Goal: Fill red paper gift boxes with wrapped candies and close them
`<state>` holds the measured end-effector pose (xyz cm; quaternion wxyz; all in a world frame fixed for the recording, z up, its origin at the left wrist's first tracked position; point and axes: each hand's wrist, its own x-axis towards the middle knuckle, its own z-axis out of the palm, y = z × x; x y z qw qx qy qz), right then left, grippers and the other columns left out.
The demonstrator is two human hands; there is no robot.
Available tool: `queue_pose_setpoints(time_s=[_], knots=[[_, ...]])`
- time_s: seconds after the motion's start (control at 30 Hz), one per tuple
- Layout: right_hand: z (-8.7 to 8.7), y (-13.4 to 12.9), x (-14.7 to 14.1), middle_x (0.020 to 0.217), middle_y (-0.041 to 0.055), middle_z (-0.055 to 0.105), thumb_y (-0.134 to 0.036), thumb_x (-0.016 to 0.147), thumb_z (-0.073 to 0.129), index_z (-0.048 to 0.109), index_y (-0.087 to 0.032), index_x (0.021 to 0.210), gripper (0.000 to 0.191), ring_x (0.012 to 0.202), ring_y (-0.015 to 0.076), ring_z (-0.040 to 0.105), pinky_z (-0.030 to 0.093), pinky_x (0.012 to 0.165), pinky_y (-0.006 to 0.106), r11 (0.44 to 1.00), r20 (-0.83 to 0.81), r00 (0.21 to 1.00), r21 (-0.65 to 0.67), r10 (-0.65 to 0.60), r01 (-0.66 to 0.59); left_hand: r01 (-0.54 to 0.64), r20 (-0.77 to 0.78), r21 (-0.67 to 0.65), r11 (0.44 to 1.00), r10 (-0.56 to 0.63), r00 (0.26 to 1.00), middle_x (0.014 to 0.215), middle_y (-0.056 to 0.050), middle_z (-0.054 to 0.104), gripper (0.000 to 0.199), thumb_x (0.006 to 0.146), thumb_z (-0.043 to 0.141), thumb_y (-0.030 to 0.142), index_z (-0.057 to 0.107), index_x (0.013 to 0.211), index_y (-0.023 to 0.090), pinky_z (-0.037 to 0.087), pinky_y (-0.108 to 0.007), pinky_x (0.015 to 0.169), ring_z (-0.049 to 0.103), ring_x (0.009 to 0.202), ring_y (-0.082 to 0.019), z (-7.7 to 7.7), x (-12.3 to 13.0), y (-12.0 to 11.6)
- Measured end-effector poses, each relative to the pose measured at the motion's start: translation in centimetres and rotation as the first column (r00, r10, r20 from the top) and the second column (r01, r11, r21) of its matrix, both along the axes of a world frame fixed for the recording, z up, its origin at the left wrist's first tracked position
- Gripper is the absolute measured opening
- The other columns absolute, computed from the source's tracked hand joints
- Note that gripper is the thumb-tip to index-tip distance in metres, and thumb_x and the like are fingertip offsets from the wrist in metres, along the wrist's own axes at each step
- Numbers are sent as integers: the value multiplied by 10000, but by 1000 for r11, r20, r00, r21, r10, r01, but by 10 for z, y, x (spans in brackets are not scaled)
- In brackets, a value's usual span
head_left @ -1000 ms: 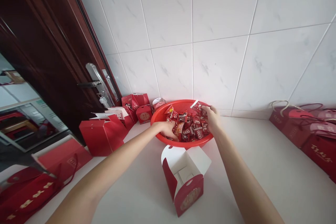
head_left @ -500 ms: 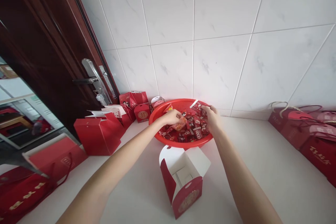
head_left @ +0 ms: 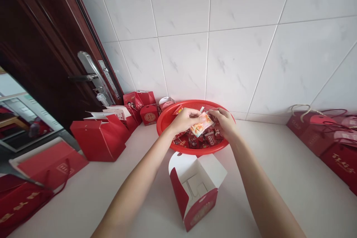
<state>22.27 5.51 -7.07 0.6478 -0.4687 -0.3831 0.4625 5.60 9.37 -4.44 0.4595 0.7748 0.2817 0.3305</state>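
Over a red plastic basket (head_left: pixel 164 135) full of wrapped sweets (head_left: pixel 211 139), my left hand (head_left: pixel 184 119) pinches an orange and white snack packet (head_left: pixel 201 124). My right hand (head_left: pixel 224 122) is closed at the basket's right side, close to the packet; its fingertips are at a small dark red packet with a white edge, mostly hidden. In front of the basket stands an open red gift box (head_left: pixel 202 208) with a white inside; its flaps are up and I see nothing in it.
Red gift boxes (head_left: pixel 97 139) and paper bags (head_left: pixel 50 160) line the left side of the white table (head_left: pixel 145 200). More red bags (head_left: pixel 329 145) stand at the right. Behind are a tiled wall (head_left: pixel 181 67) and a dark wooden door (head_left: pixel 47 44) with a metal handle.
My left hand has lifted the orange and white packet up from the sweets and moved slightly right. My right hand has come down a little, and the view has shifted slightly.
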Motion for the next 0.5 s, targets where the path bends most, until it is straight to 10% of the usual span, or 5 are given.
queue_pose_setpoints(time_s=[0.5], knots=[[-2, -6, 5, 750, -16, 703, -241, 470, 922, 670, -204, 906, 505, 629, 176, 668, 588, 536, 287, 985, -4, 988, 84, 152, -151, -48, 87, 22, 999, 45, 995, 710, -7, 666, 342, 800, 707, 487, 714, 780, 146, 436, -241, 580, 599, 663, -143, -8, -5, 1]])
